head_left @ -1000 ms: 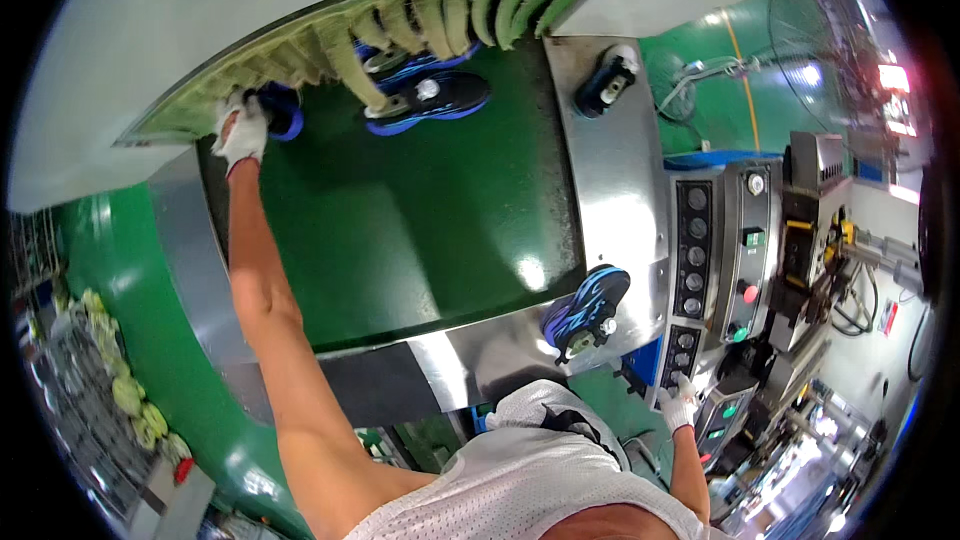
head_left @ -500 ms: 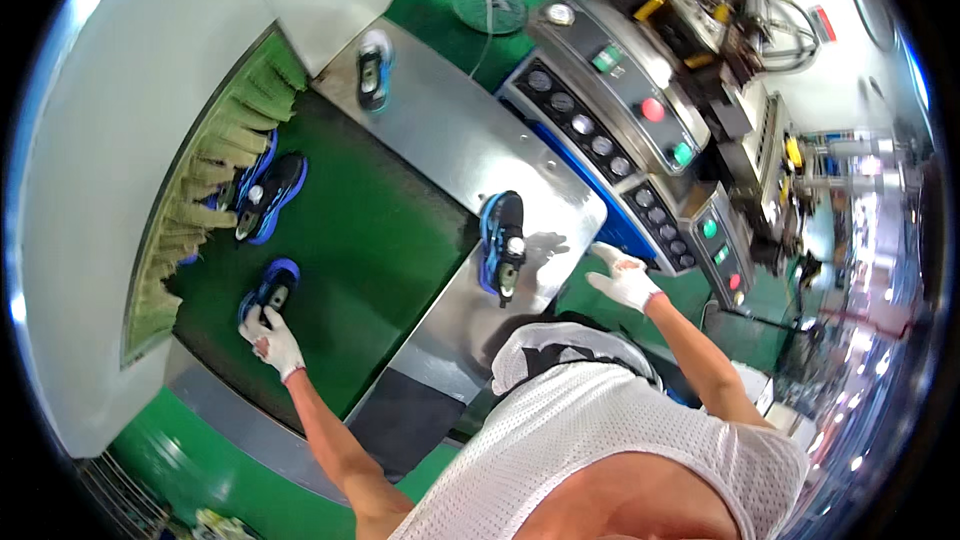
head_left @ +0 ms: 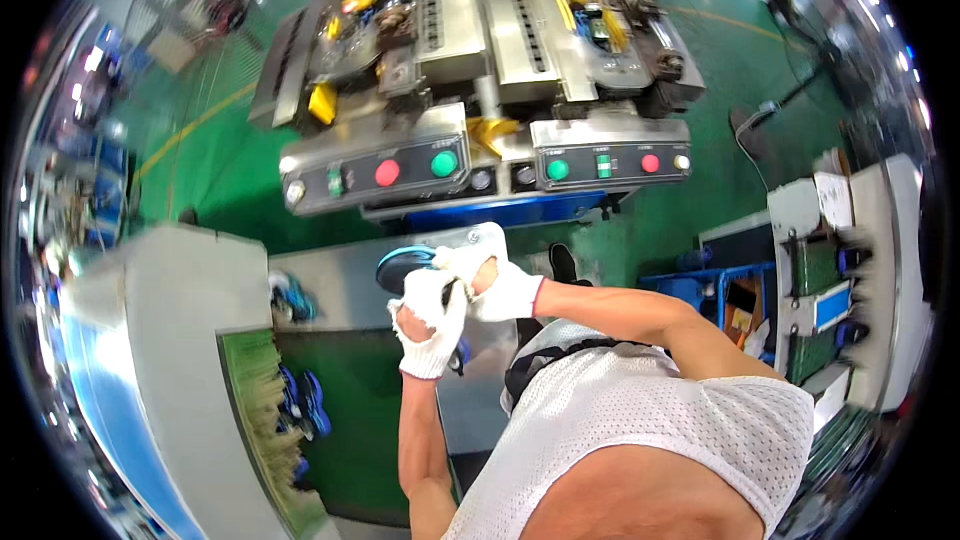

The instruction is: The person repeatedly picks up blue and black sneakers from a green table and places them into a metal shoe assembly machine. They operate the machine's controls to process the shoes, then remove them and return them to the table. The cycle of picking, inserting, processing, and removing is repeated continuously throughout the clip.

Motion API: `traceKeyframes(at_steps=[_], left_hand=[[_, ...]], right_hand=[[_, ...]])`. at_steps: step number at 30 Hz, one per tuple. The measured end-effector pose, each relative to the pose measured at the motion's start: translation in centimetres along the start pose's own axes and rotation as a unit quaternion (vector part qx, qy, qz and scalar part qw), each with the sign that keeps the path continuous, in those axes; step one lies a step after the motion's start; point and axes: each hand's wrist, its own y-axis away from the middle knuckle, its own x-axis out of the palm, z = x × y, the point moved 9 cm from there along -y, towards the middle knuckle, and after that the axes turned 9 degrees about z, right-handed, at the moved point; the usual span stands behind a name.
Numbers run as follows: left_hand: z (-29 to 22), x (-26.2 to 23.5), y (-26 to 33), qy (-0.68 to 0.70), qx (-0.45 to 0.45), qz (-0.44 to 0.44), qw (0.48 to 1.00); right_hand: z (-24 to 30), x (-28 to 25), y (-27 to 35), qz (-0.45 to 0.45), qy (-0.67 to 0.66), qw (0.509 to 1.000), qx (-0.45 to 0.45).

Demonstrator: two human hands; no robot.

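Observation:
Both hands wear white knit gloves and meet over the metal ledge [head_left: 345,270]. My left hand [head_left: 432,312] is closed around a dark shoe with a blue-edged sole [head_left: 402,266], whose front end sticks out beyond the gloves. My right hand [head_left: 490,286] presses against the same shoe from the other side, fingers bent; the gloves hide most of the upper. Below my left wrist peeks part of another blue and black shoe [head_left: 461,355]. A further shoe, blue and grey [head_left: 293,298], rests at the ledge's far left.
Blue-soled shoes [head_left: 313,406] lie on the green belt [head_left: 355,410] beside a bristle curtain [head_left: 262,410] in a white housing [head_left: 180,310]. Ahead stands a two-station machine with button panels [head_left: 400,172]. A blue crate [head_left: 735,275] and a white rack [head_left: 885,290] are at right.
My view has turned to face the machine. My left hand, earlier at a shoe on the belt, is now up beside my right hand. The right, earlier empty with spread fingers, has closed on a shoe.

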Motion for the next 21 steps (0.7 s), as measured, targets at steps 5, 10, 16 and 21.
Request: traceKeyframes(at_steps=[5,10,16,21], left_hand=[[-13.0,4.0,-14.4,0.049,0.199,0.059,0.977],[-16.1,10.3,-25.7,0.200,0.147,0.000,0.969],[-13.9,25.3,-40.2,0.184,0.006,0.099,0.978],[-11.6,35.7,-51.2,0.098,-0.119,0.113,0.982]], right_hand=[[-7.4,-14.0,10.2,-0.036,-0.281,0.895,0.346],[-11.7,-20.3,21.6,-0.312,-0.614,0.692,0.215],[-16.4,-25.7,31.4,-0.445,-0.497,0.679,0.308],[-20.2,-24.5,38.3,-0.571,-0.477,0.601,0.292]])
